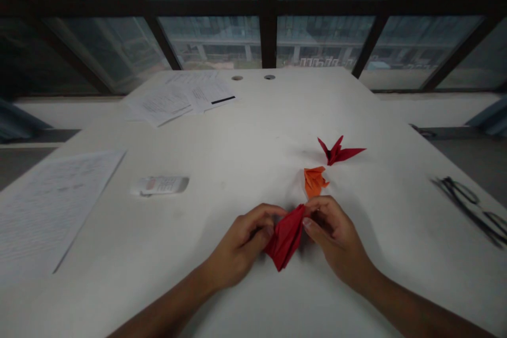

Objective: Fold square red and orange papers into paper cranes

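The left hand (241, 248) and right hand (340, 237) pinch opposite sides of the red paper (284, 238), apparently to steady its folds. An orange paper (315, 181) sits just beyond.

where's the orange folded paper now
In the head view, the orange folded paper lies right of centre, between the red paper crane and the right hand.

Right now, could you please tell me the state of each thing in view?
Held red paper: folded, in both hands
Left hand: gripping it
Right hand: fingers at its edge
Orange paper: folded
Red origami: folded, points spread
Back papers: flat, overlapping
Left sheet: flat
White object: lying
Glasses: lying
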Action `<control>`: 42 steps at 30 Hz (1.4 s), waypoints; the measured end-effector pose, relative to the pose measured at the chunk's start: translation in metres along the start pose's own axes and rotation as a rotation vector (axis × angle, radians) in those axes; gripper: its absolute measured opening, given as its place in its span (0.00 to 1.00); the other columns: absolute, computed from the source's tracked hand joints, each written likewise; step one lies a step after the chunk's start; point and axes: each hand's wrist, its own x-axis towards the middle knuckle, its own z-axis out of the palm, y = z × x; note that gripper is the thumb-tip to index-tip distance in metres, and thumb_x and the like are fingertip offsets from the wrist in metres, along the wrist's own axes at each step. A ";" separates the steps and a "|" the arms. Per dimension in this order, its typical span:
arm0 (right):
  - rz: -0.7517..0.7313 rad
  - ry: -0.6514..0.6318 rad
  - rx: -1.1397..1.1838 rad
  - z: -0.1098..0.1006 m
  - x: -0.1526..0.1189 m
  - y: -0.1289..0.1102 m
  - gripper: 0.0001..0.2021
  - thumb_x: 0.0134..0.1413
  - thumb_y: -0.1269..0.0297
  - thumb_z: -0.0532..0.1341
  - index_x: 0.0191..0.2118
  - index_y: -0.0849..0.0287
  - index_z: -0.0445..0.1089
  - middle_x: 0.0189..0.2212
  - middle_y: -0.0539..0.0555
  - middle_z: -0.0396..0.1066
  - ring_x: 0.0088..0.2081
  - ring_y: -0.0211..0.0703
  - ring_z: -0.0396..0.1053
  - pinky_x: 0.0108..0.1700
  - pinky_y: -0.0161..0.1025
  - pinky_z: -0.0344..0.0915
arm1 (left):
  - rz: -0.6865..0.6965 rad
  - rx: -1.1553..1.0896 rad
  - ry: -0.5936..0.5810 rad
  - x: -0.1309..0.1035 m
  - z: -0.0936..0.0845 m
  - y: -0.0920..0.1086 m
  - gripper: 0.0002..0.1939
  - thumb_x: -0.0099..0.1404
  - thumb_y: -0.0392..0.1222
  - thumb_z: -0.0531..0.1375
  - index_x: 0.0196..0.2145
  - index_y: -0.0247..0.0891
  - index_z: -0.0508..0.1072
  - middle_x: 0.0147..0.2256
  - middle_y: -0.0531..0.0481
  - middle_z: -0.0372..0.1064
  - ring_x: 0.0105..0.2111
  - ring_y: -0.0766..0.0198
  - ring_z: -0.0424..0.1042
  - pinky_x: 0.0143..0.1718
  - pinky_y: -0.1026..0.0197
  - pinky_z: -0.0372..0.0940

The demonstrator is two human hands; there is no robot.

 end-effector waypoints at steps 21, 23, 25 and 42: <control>0.081 -0.006 0.037 0.001 -0.001 0.002 0.10 0.62 0.59 0.65 0.37 0.53 0.63 0.28 0.45 0.64 0.27 0.36 0.62 0.30 0.34 0.60 | 0.056 0.044 0.069 0.001 0.007 0.001 0.16 0.79 0.49 0.51 0.58 0.40 0.62 0.31 0.55 0.62 0.30 0.67 0.62 0.34 0.62 0.57; 0.079 -0.049 -0.043 0.001 -0.002 0.001 0.08 0.65 0.58 0.64 0.38 0.54 0.65 0.28 0.45 0.64 0.28 0.37 0.63 0.31 0.35 0.61 | 0.052 0.066 0.109 0.001 0.007 -0.001 0.16 0.79 0.48 0.51 0.59 0.41 0.61 0.31 0.55 0.63 0.31 0.67 0.63 0.35 0.62 0.58; 0.066 -0.089 -0.119 0.001 -0.003 -0.001 0.09 0.68 0.55 0.60 0.41 0.54 0.68 0.28 0.47 0.66 0.29 0.39 0.65 0.33 0.36 0.62 | 0.050 0.056 0.109 0.001 0.008 -0.002 0.16 0.79 0.48 0.51 0.59 0.41 0.61 0.32 0.55 0.64 0.31 0.67 0.64 0.35 0.61 0.59; -0.157 -0.104 -0.335 -0.001 0.001 -0.005 0.12 0.72 0.58 0.56 0.40 0.54 0.74 0.41 0.54 0.69 0.40 0.43 0.69 0.41 0.38 0.67 | 0.065 0.023 0.088 0.006 0.012 0.003 0.25 0.71 0.43 0.63 0.62 0.45 0.60 0.37 0.53 0.74 0.37 0.63 0.74 0.41 0.59 0.67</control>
